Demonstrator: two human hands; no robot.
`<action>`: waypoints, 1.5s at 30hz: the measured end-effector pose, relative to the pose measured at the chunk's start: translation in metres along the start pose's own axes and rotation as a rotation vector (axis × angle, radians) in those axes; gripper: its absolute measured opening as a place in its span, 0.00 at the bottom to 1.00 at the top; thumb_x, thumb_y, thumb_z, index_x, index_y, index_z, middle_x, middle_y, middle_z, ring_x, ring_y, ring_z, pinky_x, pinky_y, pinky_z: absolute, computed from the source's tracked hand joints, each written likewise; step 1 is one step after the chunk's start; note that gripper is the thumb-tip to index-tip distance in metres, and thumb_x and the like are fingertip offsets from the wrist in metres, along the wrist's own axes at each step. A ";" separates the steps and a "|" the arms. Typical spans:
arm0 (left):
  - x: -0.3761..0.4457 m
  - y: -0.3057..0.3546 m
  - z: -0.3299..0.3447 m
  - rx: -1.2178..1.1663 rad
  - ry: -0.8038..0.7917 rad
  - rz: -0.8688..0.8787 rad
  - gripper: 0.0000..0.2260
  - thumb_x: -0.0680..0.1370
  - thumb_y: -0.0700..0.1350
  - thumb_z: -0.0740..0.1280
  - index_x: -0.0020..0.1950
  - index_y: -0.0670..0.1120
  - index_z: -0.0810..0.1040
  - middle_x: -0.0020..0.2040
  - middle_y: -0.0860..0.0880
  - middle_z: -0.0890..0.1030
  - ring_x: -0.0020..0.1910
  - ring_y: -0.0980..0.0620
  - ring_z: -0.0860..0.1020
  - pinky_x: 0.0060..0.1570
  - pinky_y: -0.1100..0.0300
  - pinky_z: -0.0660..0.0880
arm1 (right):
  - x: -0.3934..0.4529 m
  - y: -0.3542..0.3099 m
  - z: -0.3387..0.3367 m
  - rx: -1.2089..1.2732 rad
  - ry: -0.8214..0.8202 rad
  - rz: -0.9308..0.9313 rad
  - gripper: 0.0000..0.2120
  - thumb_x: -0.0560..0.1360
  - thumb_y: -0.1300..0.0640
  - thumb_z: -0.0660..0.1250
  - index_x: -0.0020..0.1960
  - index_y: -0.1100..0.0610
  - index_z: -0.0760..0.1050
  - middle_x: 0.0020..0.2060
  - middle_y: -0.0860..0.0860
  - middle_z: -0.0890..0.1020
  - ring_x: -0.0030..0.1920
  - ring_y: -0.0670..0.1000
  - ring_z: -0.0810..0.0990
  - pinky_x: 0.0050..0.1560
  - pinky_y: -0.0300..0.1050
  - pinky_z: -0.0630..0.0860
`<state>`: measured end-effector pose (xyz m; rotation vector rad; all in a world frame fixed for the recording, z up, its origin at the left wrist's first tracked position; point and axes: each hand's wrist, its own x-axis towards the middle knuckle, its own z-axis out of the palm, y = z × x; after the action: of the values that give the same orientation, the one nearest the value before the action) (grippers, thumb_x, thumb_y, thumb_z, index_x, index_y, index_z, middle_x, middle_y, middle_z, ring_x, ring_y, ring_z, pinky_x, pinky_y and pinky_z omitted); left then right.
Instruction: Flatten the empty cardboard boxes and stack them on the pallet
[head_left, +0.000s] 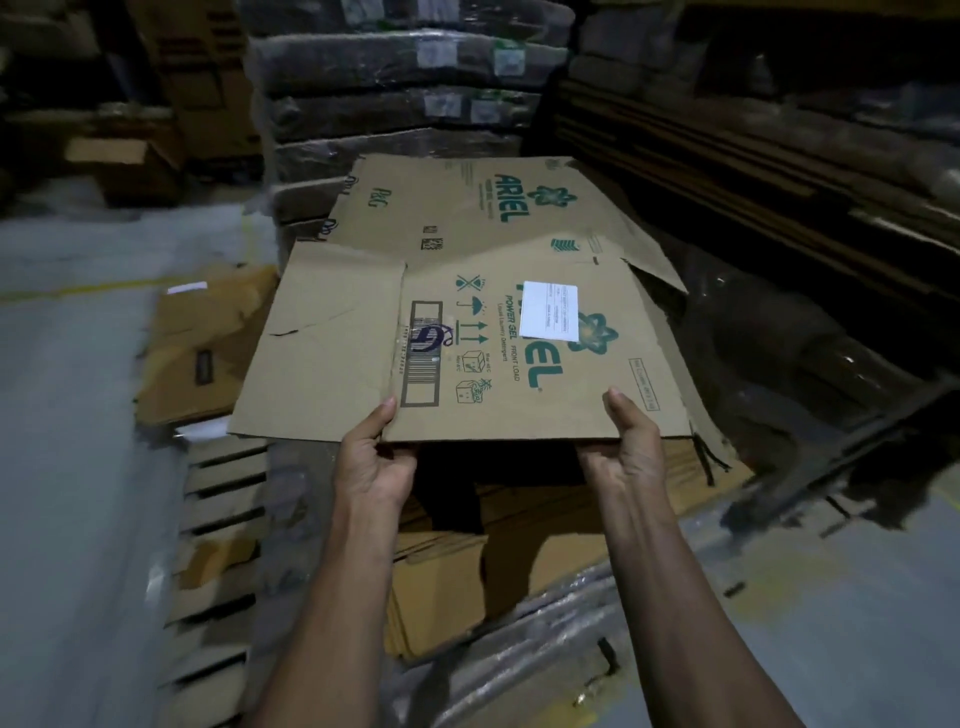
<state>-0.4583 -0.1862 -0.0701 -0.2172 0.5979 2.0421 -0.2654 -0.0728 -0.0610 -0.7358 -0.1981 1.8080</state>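
— Left hand (375, 467)?
— Clamped on the near edge of the flattened Ariel carton (467, 348), thumb on top by the barcode, fingers curled underneath.
— Right hand (628, 447)?
— Same grip on the same edge, further along: thumb pressed on the printed face, fingers tucked below. Hands well apart, one toward each end of that edge.
— Carton itself?
— Held out flat beyond both hands, printed side up, white label (549, 310) stuck over the green logo, ahead of the right thumb. Far edge lying over a second flattened Ariel carton (467, 208), which sits further out still; touching or just above, hard to say.
— Under the hands?
— Stack of flattened cardboard (519, 561) directly below, resting on plastic wrap (519, 649). Wooden pallet slats (218, 545) showing out past the left forearm.
— Beyond the left hand?
— Another collapsed brown box (202, 343) lying low beside the pallet, near the grey floor (62, 415).
— Straight ahead?
— Tall shrink-wrapped stack of goods (395, 93) behind the far carton. Dark racking (753, 130) off beyond the right hand; details too dim to make out.
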 end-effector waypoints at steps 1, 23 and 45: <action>0.005 -0.007 0.005 -0.029 0.006 0.016 0.22 0.47 0.29 0.79 0.40 0.36 0.86 0.45 0.37 0.85 0.41 0.39 0.85 0.55 0.39 0.75 | 0.011 -0.007 0.005 -0.003 -0.005 0.007 0.34 0.62 0.68 0.73 0.68 0.56 0.74 0.58 0.62 0.83 0.56 0.65 0.83 0.54 0.73 0.77; 0.052 -0.099 -0.015 0.762 0.545 -0.108 0.20 0.77 0.56 0.70 0.52 0.38 0.78 0.46 0.39 0.84 0.42 0.45 0.85 0.39 0.56 0.82 | 0.147 -0.033 -0.030 -0.967 0.225 0.208 0.16 0.76 0.45 0.71 0.54 0.56 0.74 0.39 0.56 0.83 0.34 0.53 0.82 0.37 0.46 0.82; 0.085 -0.093 -0.009 2.930 -0.211 0.337 0.38 0.78 0.42 0.67 0.81 0.45 0.48 0.81 0.39 0.51 0.79 0.39 0.53 0.73 0.41 0.64 | 0.159 -0.010 -0.025 -2.783 -0.996 -0.652 0.38 0.75 0.53 0.71 0.78 0.52 0.54 0.74 0.59 0.63 0.71 0.59 0.67 0.69 0.60 0.71</action>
<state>-0.4246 -0.0871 -0.1412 1.6809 2.5043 -0.3154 -0.2735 0.0695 -0.1370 -0.8792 -3.2553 -0.1718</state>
